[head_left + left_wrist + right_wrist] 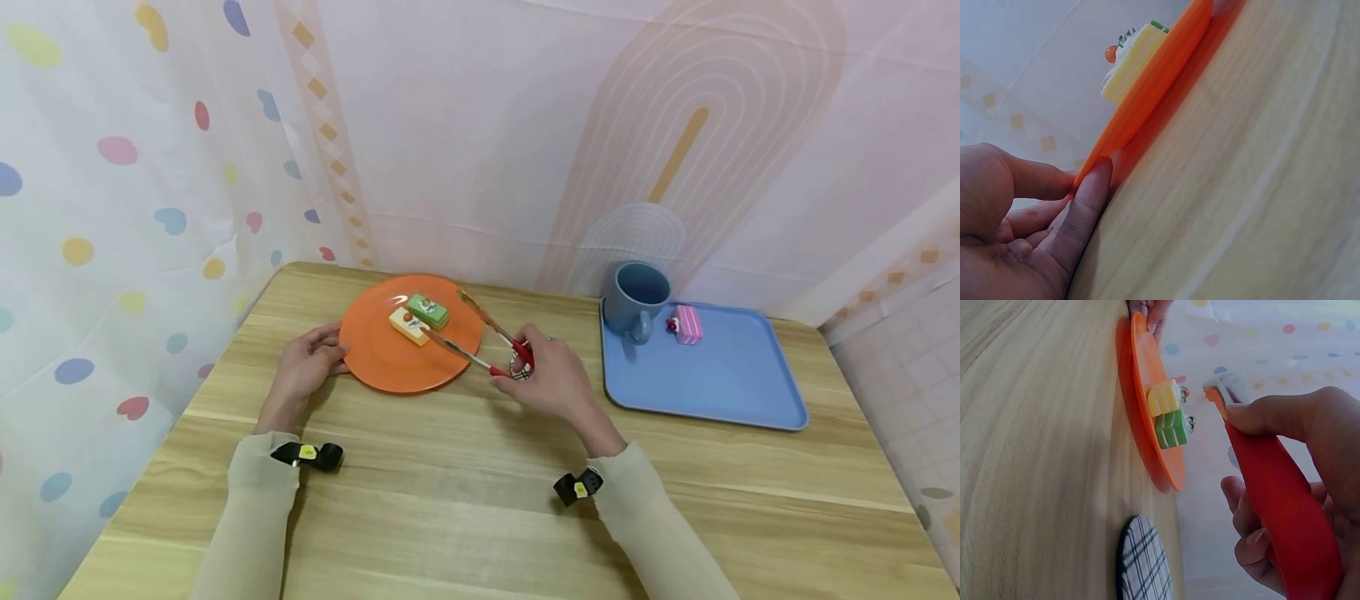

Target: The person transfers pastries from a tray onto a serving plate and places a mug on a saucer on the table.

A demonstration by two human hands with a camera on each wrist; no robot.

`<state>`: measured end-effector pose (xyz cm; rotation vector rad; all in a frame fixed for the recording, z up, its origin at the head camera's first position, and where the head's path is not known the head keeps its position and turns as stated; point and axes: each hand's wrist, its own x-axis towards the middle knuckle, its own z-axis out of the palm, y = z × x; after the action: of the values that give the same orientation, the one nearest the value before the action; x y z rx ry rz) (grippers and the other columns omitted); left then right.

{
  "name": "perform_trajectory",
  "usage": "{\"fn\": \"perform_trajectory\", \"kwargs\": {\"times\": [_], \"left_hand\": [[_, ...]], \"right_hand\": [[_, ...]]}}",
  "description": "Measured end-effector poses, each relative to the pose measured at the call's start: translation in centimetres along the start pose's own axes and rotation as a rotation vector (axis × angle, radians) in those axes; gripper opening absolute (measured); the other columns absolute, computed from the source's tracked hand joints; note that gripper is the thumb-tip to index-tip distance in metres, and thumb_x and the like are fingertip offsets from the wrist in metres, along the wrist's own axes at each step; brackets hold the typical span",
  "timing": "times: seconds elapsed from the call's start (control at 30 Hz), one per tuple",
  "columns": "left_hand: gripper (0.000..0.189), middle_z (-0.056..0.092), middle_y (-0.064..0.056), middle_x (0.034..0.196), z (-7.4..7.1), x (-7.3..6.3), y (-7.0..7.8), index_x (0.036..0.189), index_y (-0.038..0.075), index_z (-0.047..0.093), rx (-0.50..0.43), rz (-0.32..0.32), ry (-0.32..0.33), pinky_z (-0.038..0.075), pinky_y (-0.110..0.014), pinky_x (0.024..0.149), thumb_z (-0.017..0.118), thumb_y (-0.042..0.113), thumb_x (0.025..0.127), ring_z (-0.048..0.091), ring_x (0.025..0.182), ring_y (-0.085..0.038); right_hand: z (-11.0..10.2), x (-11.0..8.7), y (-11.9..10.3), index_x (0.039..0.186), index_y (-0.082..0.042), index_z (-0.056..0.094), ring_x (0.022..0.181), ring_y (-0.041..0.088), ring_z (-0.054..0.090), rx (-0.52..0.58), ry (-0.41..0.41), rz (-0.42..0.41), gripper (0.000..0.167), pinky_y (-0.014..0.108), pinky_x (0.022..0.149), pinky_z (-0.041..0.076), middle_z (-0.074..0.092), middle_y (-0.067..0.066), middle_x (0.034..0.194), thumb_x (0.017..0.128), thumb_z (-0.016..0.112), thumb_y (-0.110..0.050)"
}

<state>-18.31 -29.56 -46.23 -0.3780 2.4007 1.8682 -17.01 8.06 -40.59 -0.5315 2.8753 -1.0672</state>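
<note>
An orange plate [375, 362] carries a yellow cake slice [405, 331] and a green cake slice [431, 313], side by side. At its left rim, my left hand [303, 365] pinches the edge between thumb and fingers. In the left wrist view, the orange plate [1141, 103] lies close over the tabletop. My right hand [553, 375] grips metal tongs [492, 322] with red handles [1279, 512]. The tong arms are spread, and their tips reach over the plate around the slices. In the head view, one tip overlaps the yellow slice's right end.
A plaid coaster [1144, 562] lies on the table beneath my right hand. To the right, a blue tray [705, 383] bears a blue-grey mug [628, 310] and a pink striped cake slice [689, 325]. Patterned curtains [465, 150] hang behind the wooden table [435, 492].
</note>
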Motion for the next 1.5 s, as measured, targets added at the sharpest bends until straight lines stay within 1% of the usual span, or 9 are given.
{"fn": "perform_trajectory", "kwargs": {"times": [0.2, 0.43, 0.6, 0.8, 0.97, 1.07, 1.23, 1.37, 1.5], "left_hand": [[0.054, 0.054, -0.004, 0.119, -0.1, 0.0, -0.1, 0.158, 0.006, 0.040, 0.003, -0.002, -0.003, 0.063, -0.018, 0.080, 0.053, 0.011, 0.106, 0.064, 0.088, 0.000], [0.054, 0.055, -0.004, 0.118, -0.1, 0.0, -0.1, 0.157, 0.005, 0.040, 0.005, 0.017, -0.009, 0.063, -0.019, 0.080, 0.054, 0.010, 0.105, 0.064, 0.089, -0.001], [0.054, 0.055, -0.004, 0.118, -0.1, -0.1, -0.1, 0.157, 0.006, 0.040, 0.014, 0.002, -0.001, 0.063, -0.019, 0.080, 0.054, 0.011, 0.106, 0.064, 0.089, -0.001], [0.054, 0.056, -0.004, 0.119, -0.1, -0.1, -0.1, 0.157, 0.005, 0.041, 0.008, 0.012, 0.002, 0.063, -0.019, 0.080, 0.054, 0.010, 0.105, 0.064, 0.089, 0.000], [0.054, 0.055, -0.005, 0.120, -0.1, -0.1, -0.1, 0.157, 0.005, 0.040, 0.010, 0.017, -0.001, 0.063, -0.019, 0.080, 0.054, 0.010, 0.105, 0.064, 0.089, 0.000], [0.054, 0.055, -0.005, 0.119, -0.1, -0.1, -0.1, 0.157, 0.005, 0.040, 0.010, 0.015, 0.001, 0.063, -0.019, 0.080, 0.054, 0.010, 0.105, 0.064, 0.089, 0.000], [0.054, 0.055, -0.004, 0.118, -0.1, -0.1, -0.1, 0.157, 0.006, 0.040, 0.008, 0.003, 0.003, 0.063, -0.019, 0.080, 0.054, 0.010, 0.105, 0.065, 0.088, 0.000], [0.054, 0.055, -0.004, 0.118, 0.0, 0.0, 0.0, 0.157, 0.006, 0.040, 0.006, -0.005, 0.006, 0.063, -0.019, 0.080, 0.054, 0.009, 0.105, 0.065, 0.088, 0.000], [0.054, 0.056, -0.004, 0.117, 0.1, 0.1, 0.0, 0.157, 0.006, 0.041, 0.009, -0.002, 0.007, 0.063, -0.019, 0.079, 0.054, 0.009, 0.105, 0.065, 0.087, 0.000]], "right_hand": [[-0.5, -0.4, 0.4, 0.112, -0.015, 0.059, 0.065, 0.017, 0.053, 0.022, 0.023, -0.005, 0.048, 0.028, 0.054, 0.042, 0.066, 0.001, 0.078, 0.080, 0.086, -0.040], [-1.0, -0.8, 1.3, 0.114, -0.014, 0.060, 0.067, 0.015, 0.055, 0.056, 0.054, -0.028, 0.050, 0.028, 0.056, 0.046, 0.071, 0.007, 0.085, 0.079, 0.088, -0.037], [-1.3, -1.0, 1.6, 0.117, -0.014, 0.060, 0.068, 0.015, 0.055, 0.074, 0.065, -0.029, 0.050, 0.026, 0.055, 0.046, 0.071, 0.005, 0.089, 0.081, 0.087, -0.036], [-1.9, -1.3, 1.7, 0.124, -0.009, 0.058, 0.068, 0.016, 0.059, 0.130, 0.061, 0.018, 0.057, 0.028, 0.056, 0.051, 0.071, 0.001, 0.090, 0.084, 0.084, -0.039], [-2.3, -1.4, 1.7, 0.130, -0.006, 0.057, 0.073, 0.019, 0.057, 0.132, 0.075, 0.053, 0.063, 0.029, 0.057, 0.049, 0.066, 0.001, 0.086, 0.085, 0.082, -0.043], [-2.6, -1.4, 1.8, 0.130, -0.007, 0.058, 0.075, 0.019, 0.055, 0.126, 0.091, 0.056, 0.064, 0.029, 0.059, 0.046, 0.063, 0.003, 0.084, 0.084, 0.082, -0.043], [-2.9, -1.3, 2.1, 0.130, -0.007, 0.058, 0.070, 0.020, 0.051, 0.143, 0.114, 0.054, 0.068, 0.029, 0.057, 0.043, 0.061, 0.008, 0.083, 0.079, 0.088, -0.041], [-3.2, -1.4, 2.2, 0.134, -0.007, 0.057, 0.070, 0.020, 0.051, 0.151, 0.111, 0.075, 0.076, 0.029, 0.056, 0.043, 0.064, 0.014, 0.087, 0.076, 0.091, -0.042], [-3.6, -1.5, 2.4, 0.135, -0.008, 0.057, 0.073, 0.021, 0.053, 0.144, 0.114, 0.102, 0.075, 0.030, 0.058, 0.044, 0.066, 0.013, 0.091, 0.077, 0.089, -0.044]]}}
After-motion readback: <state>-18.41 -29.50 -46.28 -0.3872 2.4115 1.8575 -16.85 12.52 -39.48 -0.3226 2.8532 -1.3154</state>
